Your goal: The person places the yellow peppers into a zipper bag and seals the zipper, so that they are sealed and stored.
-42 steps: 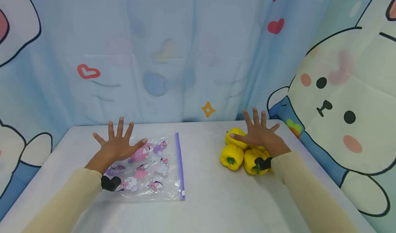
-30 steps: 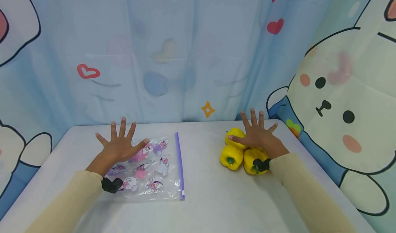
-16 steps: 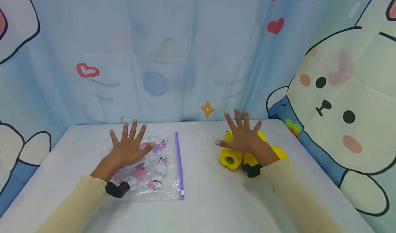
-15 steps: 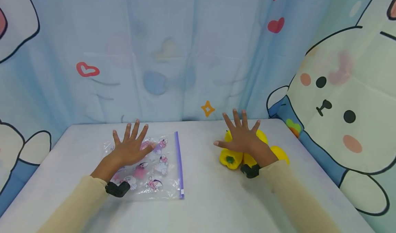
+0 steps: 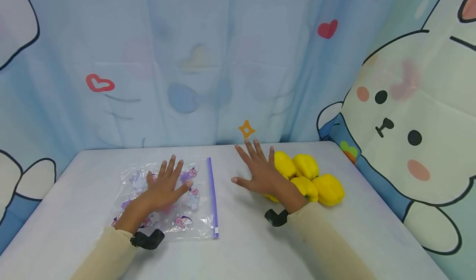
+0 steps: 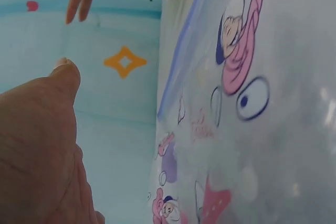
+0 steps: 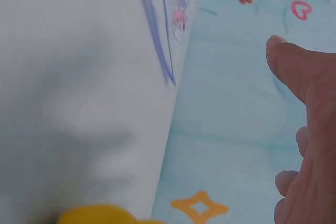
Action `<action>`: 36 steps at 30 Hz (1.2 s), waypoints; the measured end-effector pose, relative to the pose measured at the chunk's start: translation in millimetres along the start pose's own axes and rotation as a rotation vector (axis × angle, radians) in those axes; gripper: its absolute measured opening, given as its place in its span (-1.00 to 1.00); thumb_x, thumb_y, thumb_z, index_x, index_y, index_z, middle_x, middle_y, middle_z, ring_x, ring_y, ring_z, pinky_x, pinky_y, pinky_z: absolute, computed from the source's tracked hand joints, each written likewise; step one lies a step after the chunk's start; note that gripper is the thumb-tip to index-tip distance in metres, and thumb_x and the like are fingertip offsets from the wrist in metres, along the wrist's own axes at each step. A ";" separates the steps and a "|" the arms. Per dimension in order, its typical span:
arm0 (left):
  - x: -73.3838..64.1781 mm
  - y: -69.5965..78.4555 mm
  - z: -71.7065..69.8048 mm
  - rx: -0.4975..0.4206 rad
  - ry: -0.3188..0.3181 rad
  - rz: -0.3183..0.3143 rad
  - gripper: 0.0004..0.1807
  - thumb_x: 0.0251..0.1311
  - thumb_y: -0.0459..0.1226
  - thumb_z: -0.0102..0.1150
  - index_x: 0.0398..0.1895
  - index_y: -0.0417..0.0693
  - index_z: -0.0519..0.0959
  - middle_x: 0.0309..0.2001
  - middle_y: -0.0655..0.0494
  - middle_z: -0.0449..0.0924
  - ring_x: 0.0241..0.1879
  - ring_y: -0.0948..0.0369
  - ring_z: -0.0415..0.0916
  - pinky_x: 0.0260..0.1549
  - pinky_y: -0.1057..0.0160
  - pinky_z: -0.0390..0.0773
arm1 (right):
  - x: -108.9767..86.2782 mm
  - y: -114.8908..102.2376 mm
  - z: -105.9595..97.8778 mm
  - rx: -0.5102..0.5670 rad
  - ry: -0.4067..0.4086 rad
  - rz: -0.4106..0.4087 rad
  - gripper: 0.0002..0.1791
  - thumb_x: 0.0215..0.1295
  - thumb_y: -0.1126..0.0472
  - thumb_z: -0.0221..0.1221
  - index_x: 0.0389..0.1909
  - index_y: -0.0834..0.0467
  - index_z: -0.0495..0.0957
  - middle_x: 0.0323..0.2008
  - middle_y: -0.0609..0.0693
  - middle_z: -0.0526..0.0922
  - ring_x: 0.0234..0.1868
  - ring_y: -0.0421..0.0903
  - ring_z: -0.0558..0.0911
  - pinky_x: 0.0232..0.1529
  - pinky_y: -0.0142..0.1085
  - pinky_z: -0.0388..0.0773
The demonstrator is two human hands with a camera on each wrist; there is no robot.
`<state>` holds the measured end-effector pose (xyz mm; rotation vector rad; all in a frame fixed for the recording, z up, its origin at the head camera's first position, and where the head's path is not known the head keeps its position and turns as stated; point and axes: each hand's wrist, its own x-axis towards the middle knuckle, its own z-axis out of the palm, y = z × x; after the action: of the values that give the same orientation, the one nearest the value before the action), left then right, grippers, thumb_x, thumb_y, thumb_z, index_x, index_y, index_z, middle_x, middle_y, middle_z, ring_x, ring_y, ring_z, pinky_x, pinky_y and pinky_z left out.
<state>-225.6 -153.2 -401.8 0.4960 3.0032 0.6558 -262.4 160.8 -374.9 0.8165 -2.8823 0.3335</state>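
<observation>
My left hand [image 5: 163, 190] hovers with spread fingers above a clear zip bag [image 5: 201, 226], printed with pink and purple cartoon figures, that lies flat on the left of the white table. A purple zip strip [image 5: 213, 197] runs along the bag's right edge. My right hand [image 5: 262, 172], fingers also spread and holding nothing, is above the table just left of several yellow bell peppers [image 5: 329, 190], partly covering the nearest ones. The right wrist view shows the thumb [image 7: 294, 66] apart from everything, with a yellow pepper [image 7: 97, 214] at the bottom edge.
The white table [image 5: 238, 247] ends at a light blue curtain [image 5: 193, 32] printed with hearts and large cartoon animals. A black wrist strap mount [image 5: 148, 239] sits at the left wrist, another mount [image 5: 277, 218] at the right. Bare tabletop lies between bag and peppers.
Both hands have moved: the right one leftward off the peppers, uncovering more of them, the left one rightward and a little nearer over the bag. Bag and peppers stay in place.
</observation>
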 end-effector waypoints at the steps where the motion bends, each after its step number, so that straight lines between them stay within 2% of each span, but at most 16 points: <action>1: -0.3 0.1 2.0 -0.007 0.002 0.004 -0.06 0.35 0.22 -0.22 0.55 -0.18 -0.17 0.53 -0.20 -0.44 0.46 -0.22 -0.49 0.16 -0.50 -0.49 | 0.9 -2.3 2.5 0.018 0.003 -0.010 0.02 0.23 -0.38 0.03 0.57 -0.08 -0.20 0.54 0.13 -0.28 0.50 0.13 -0.40 0.24 0.33 -0.61; 6: -1.8 2.1 12.3 -0.035 -0.019 0.010 -0.09 0.36 0.20 -0.20 0.55 -0.17 -0.14 0.53 -0.21 -0.45 0.45 -0.25 -0.48 0.15 -0.51 -0.45 | 3.3 -10.9 15.7 0.051 -0.007 -0.023 -0.01 0.26 -0.27 0.09 0.57 -0.06 -0.18 0.54 0.14 -0.25 0.51 0.12 -0.34 0.32 0.29 -0.47; 14: -0.9 9.8 27.5 -0.056 -0.098 -0.013 -0.11 0.37 0.20 -0.25 0.56 -0.10 -0.17 0.53 -0.19 -0.47 0.45 -0.24 -0.52 0.18 -0.48 -0.44 | 4.6 -26.8 33.9 0.113 -0.036 -0.023 -0.03 0.26 -0.22 0.12 0.56 -0.02 -0.12 0.53 0.14 -0.18 0.51 0.11 -0.22 0.39 0.19 -0.34; 20: 1.0 15.4 36.5 -0.065 -0.141 -0.029 -0.08 0.36 0.21 -0.22 0.56 -0.13 -0.21 0.52 -0.21 -0.49 0.45 -0.22 -0.57 0.19 -0.46 -0.46 | 5.9 -32.9 47.1 0.169 -0.161 0.039 -0.08 0.27 -0.21 0.13 0.56 -0.08 -0.07 0.55 0.01 -0.18 0.52 0.01 -0.20 0.42 0.07 -0.14; 24: 1.0 19.0 39.9 -0.065 -0.154 -0.040 -0.08 0.37 0.18 -0.20 0.55 -0.18 -0.19 0.52 -0.25 -0.46 0.45 -0.23 -0.56 0.20 -0.44 -0.48 | 6.0 -35.0 54.3 0.201 -0.234 0.069 -0.17 0.30 -0.18 0.12 0.52 -0.01 0.09 0.54 -0.02 -0.09 0.52 -0.02 -0.11 0.41 0.00 0.01; 30: 0.2 19.2 44.1 -0.037 -0.163 -0.055 -0.10 0.37 0.17 -0.19 0.55 -0.19 -0.16 0.51 -0.24 -0.47 0.45 -0.20 -0.57 0.24 -0.41 -0.46 | 4.8 -36.4 61.5 0.215 -0.272 0.073 -0.24 0.35 -0.13 0.10 0.48 0.10 0.17 0.52 -0.03 0.01 0.50 -0.05 -0.03 0.41 -0.08 0.03; 36: -1.4 15.7 48.2 -0.031 -0.183 -0.033 -0.10 0.39 0.16 -0.21 0.54 -0.23 -0.17 0.51 -0.26 -0.49 0.44 -0.19 -0.61 0.24 -0.39 -0.49 | 3.1 -38.9 60.3 0.231 -0.290 0.039 -0.30 0.37 -0.01 0.09 0.46 0.14 0.20 0.50 -0.02 0.07 0.49 -0.02 0.01 0.42 -0.09 0.02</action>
<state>-215.0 -120.8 -439.3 0.4757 2.8197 0.6170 -248.0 112.2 -425.9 0.9136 -3.1737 0.6088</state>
